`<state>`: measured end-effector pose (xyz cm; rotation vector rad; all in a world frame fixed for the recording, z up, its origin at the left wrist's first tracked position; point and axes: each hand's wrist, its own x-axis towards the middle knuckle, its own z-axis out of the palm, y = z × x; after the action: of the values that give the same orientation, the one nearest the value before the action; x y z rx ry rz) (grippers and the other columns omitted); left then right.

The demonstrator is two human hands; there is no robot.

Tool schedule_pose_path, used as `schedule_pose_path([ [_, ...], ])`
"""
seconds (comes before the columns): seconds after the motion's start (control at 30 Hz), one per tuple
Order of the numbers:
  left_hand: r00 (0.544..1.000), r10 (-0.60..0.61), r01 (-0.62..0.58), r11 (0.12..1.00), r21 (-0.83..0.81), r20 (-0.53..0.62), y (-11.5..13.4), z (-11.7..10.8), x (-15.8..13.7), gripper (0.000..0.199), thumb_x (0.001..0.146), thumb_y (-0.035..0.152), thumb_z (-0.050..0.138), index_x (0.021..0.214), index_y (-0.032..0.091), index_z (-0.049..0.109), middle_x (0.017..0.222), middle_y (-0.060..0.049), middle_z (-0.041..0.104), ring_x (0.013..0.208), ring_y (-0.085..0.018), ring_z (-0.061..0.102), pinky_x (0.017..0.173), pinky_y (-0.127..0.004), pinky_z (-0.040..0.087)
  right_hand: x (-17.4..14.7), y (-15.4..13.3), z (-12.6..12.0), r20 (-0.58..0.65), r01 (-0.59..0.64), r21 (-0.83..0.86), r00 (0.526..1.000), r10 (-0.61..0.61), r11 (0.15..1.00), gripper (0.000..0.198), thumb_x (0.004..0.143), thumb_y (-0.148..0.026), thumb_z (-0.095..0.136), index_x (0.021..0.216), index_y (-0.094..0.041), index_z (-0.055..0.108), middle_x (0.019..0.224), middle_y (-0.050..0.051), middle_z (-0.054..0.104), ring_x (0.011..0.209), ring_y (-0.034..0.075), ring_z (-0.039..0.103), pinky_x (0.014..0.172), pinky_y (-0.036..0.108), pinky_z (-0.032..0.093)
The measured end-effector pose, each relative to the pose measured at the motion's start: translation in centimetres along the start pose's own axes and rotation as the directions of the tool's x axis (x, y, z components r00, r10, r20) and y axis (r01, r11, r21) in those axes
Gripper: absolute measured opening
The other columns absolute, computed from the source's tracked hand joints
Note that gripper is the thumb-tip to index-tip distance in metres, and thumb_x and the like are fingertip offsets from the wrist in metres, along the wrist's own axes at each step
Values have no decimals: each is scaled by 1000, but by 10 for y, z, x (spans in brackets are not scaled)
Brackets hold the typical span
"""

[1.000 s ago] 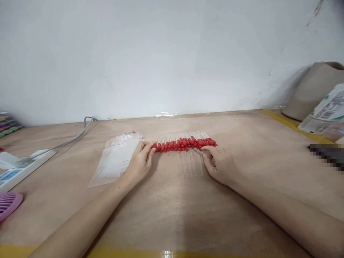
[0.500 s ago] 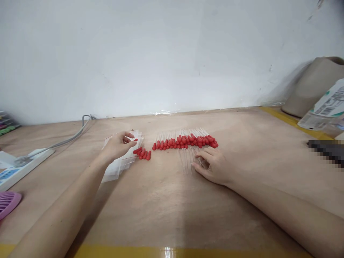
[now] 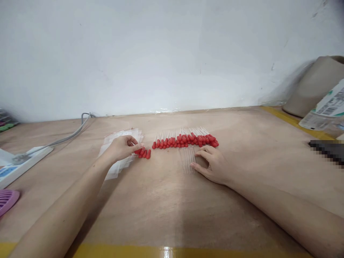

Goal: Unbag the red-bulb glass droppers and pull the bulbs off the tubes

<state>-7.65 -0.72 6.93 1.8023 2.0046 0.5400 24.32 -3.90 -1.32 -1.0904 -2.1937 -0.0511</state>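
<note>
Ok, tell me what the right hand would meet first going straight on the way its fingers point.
The right hand would likely meet the clear tubes first; they lie right at its fingertips, perhaps already touching.

Wall point(image 3: 161, 53): plain white with a cool grey cast, filling the upper part of the frame; small dark marks point(image 3: 315, 15) at upper right.
Tabletop point(image 3: 150, 208): pale brown, wood-grained, running back to the wall.
Yellow tape point(image 3: 120, 251): one strip along the bottom edge, another slanting at right.
Clear film point(image 3: 163, 110): glossy, where tabletop and wall meet, mid-frame.
Light: soft, with a glint on the bottom strip.
</note>
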Motion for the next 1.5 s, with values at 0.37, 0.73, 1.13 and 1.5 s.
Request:
schedule_pose_path([
  [0.37, 975, 89, -53, 983, 174, -202, 5, -5, -2, 34, 67, 53, 54, 75, 20, 61, 66, -1, 61, 60, -16, 56, 52, -25, 39, -2, 2, 3, 16, 15, 42, 1000, -16, 999, 31, 80, -42, 52, 98, -17, 59, 98, 8, 62, 91, 22, 56, 82, 37, 46],
  [0.73, 891, 445, -324, 764, 557, -93, 27, 28, -3, 27, 71, 42, 51, 78, 21, 68, 92, -9, 58, 93, -27, 51, 82, -40, 35, -2, 5, 5, 36, -3, 83, 999, 0, 997, 31, 80, -37, 51, 103, -18, 58, 102, 9, 62, 95, 22, 57, 82, 39, 47],
  [1.13, 927, 362, -247, 788, 564, -101, 35, 45, 15, 24, 68, 34, 50, 61, 21, 68, 85, -10, 60, 89, -29, 51, 79, -43, 35, -3, 5, 6, 8, -20, 77, 1000, 19, 997, 36, 81, -40, 51, 106, -15, 54, 103, 11, 61, 95, 23, 57, 81, 40, 47],
  [1.5, 770, 493, -333, 851, 405, -404, 29, 33, -15, 19, 73, 26, 48, 74, 14, 63, 87, -9, 60, 81, -22, 57, 74, -33, 45, 1, 0, 0, -109, -73, 171, 990, 93, 983, 40, 80, -38, 53, 113, -17, 46, 110, 12, 55, 103, 25, 52, 87, 43, 44],
])
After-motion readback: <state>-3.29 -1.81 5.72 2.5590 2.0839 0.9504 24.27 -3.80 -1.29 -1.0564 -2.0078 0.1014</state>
